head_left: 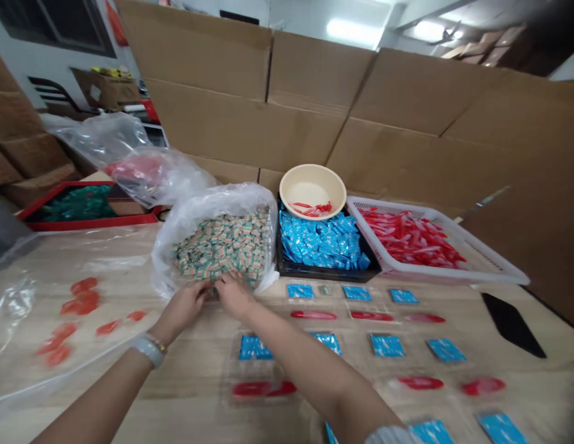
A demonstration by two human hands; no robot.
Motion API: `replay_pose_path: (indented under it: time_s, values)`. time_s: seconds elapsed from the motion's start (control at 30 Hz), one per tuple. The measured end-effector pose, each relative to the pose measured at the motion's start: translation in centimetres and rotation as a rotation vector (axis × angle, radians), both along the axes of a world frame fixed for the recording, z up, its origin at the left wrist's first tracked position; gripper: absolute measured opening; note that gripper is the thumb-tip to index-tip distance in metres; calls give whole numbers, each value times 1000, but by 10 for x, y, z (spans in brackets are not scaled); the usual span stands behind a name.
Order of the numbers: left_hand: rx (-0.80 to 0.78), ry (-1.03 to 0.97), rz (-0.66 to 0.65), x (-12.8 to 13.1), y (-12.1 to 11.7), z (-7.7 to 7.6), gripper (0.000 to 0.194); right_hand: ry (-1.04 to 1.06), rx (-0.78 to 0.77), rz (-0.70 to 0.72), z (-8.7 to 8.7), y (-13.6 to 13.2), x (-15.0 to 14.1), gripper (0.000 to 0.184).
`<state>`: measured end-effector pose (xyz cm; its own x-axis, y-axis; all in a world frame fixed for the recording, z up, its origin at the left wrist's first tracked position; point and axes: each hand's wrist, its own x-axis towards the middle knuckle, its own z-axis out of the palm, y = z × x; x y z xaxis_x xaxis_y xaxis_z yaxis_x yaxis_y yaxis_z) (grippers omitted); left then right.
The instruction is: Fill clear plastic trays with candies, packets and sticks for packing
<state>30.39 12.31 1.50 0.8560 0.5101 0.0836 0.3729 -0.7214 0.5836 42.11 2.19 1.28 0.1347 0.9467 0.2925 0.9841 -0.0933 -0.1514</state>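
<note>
Left hand (182,305) and right hand (233,295) meet at the front lip of the clear plastic bag (164,265), mid-frame, fingertips right on the pile of small wrapped sachets (222,246). Grip? Can't tell, hands curled, nothing def. held.

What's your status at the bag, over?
Left hand and right hand at front edge of plastic bag. Bag open, full of green-and-cream sachets. Rows of blue sachets under right forearm.

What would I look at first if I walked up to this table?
The shiny blue packets in a black tray and the red plastic pieces in a white basket pop out at the back. To their left, the left hand and right hand are at a clear plastic bag of small packets. Rows of blue and red pieces cover the table in front.
</note>
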Motion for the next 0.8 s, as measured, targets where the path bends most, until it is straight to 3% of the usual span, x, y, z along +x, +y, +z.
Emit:
replay_pose_path:
  time_s: [0.1,0.2,0.3,0.4,0.5,0.6,0.7,0.8]
  values:
    - [-3,-77,147,7,-2,6,30,164,82,-110,13,-16,11,11]
    - [-155,-141,207,19,-25,22,30,420,207,-211,31,-62,45,8]
    - [-378,-130,71,40,-77,40,26,704,308,-333,50,-140,87,6]
    - [-561,-82,-162,70,-148,48,20,957,244,-457,63,-225,112,15]
    - [-595,-47,-330,108,-214,41,15,1070,227,-580,67,-291,111,22]
    - [-515,31,-343,144,-258,24,13,1129,234,-658,61,-332,99,26]
    - [-437,66,-292,164,-279,7,17,1198,255,-686,52,-358,90,30]
    - [-349,102,-266,168,-288,3,15,1248,271,-651,46,-376,86,30]
